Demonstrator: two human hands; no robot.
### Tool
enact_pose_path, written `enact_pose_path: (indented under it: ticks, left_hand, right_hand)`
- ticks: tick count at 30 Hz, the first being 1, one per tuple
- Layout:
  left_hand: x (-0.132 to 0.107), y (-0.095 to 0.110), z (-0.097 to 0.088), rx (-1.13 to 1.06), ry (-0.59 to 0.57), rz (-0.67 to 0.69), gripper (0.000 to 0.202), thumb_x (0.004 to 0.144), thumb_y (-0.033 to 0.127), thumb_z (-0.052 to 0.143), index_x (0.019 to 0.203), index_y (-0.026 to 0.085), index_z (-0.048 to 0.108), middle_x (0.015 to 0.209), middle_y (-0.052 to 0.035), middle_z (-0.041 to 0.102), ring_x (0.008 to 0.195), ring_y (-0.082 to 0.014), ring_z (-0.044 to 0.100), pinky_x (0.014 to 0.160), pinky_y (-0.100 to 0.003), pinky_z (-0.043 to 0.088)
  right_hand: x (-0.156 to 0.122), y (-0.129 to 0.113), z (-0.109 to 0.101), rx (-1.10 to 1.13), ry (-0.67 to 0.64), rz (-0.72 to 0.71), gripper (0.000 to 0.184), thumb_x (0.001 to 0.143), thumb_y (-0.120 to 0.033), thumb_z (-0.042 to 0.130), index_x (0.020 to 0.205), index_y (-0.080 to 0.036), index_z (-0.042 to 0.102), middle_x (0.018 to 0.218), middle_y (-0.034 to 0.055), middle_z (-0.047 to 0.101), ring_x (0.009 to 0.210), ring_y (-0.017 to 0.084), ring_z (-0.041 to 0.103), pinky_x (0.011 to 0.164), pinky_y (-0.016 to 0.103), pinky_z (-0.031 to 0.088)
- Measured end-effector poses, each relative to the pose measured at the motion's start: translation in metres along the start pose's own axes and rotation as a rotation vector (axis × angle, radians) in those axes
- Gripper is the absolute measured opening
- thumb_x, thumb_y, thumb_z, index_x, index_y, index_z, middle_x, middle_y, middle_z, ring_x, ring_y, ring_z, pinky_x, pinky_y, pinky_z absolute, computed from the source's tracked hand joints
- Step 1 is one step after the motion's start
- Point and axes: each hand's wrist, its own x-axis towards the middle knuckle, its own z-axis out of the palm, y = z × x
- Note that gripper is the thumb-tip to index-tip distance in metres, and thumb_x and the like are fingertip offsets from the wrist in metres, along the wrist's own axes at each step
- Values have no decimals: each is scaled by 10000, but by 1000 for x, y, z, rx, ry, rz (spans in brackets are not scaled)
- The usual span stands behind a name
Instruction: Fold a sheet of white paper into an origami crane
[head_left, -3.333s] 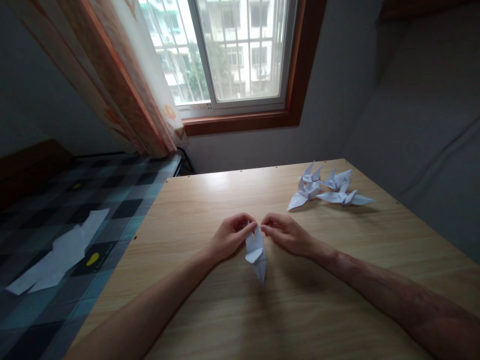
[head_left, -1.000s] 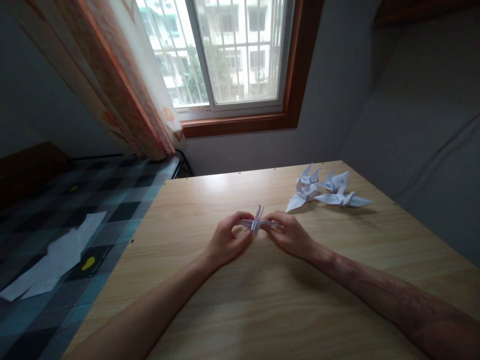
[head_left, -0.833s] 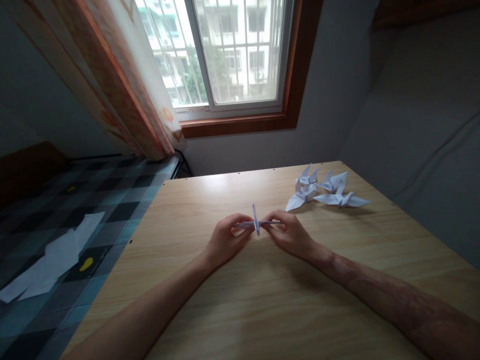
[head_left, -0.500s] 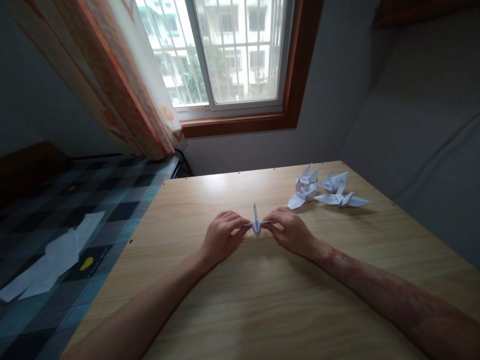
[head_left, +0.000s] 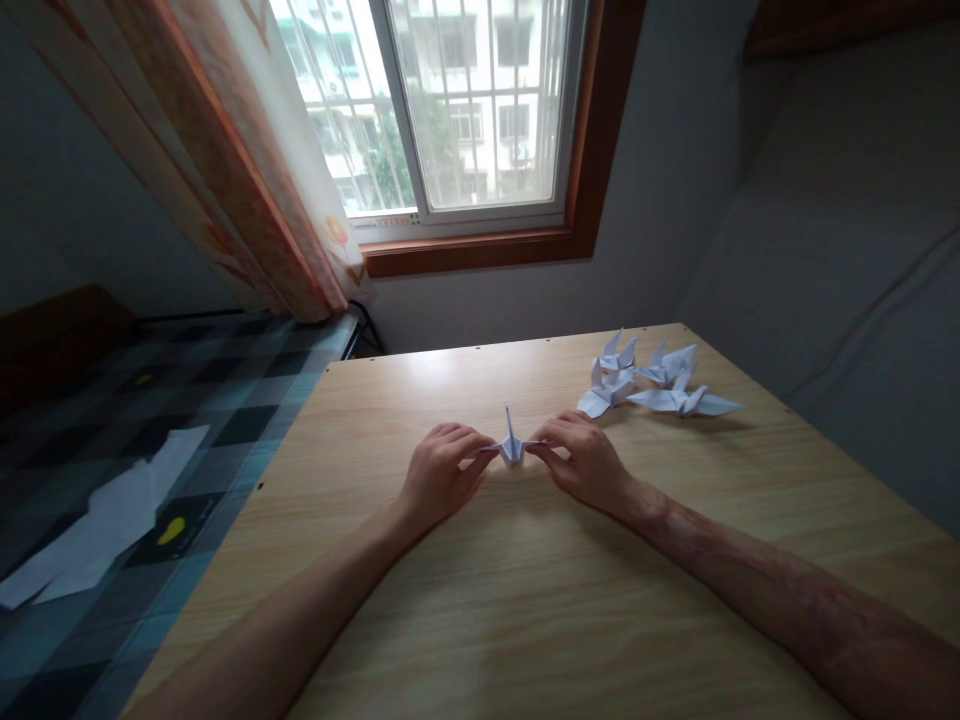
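Note:
Between my hands, over the middle of the wooden table (head_left: 420, 620), is a small white paper crane (head_left: 512, 450) with one thin point sticking up. My left hand (head_left: 448, 464) pinches its left wing between thumb and fingers. On the other side my right hand (head_left: 577, 455) grips the right wing the same way. The wing tips are hidden in my fingers. Just beyond my right hand stands a group of several finished-looking white paper cranes, the nearest one (head_left: 606, 390) with its wings spread.
Left of the table lies a bed with a checked cover (head_left: 247, 385), and white paper pieces (head_left: 112, 520) rest on it. A window (head_left: 487, 110) with a patterned curtain (head_left: 247, 170) is behind the table. A wall closes off the right side.
My hands have drawn slightly apart, pulling the wings outward. The crane's body looks a little wider, and its upright point leans slightly more to the left.

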Motion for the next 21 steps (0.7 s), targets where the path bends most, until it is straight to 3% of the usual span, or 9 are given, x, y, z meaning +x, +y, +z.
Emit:
enact_pose_path:
  ticks: [16, 21]
  left_hand:
    - [-1, -3, 1, 57, 32, 26, 107, 1074, 289, 682, 1025, 243, 766, 954, -16, 777, 878, -193, 691, 852, -362, 496]
    - [0, -4, 1, 86, 61, 54, 82, 1065, 276, 696, 1055, 250, 773, 999, -24, 790, 911, -201, 707, 878, -373, 519]
  right_hand:
    - [1, 2, -1, 10, 34, 8, 124, 1040, -275, 750, 919, -247, 757, 885, 43, 782, 888, 252, 681, 869, 397, 475]
    - [2, 3, 0, 69, 38, -32, 72, 1036, -222, 746, 990, -264, 782, 993, 39, 815, 942, 244, 724, 900, 398, 503]
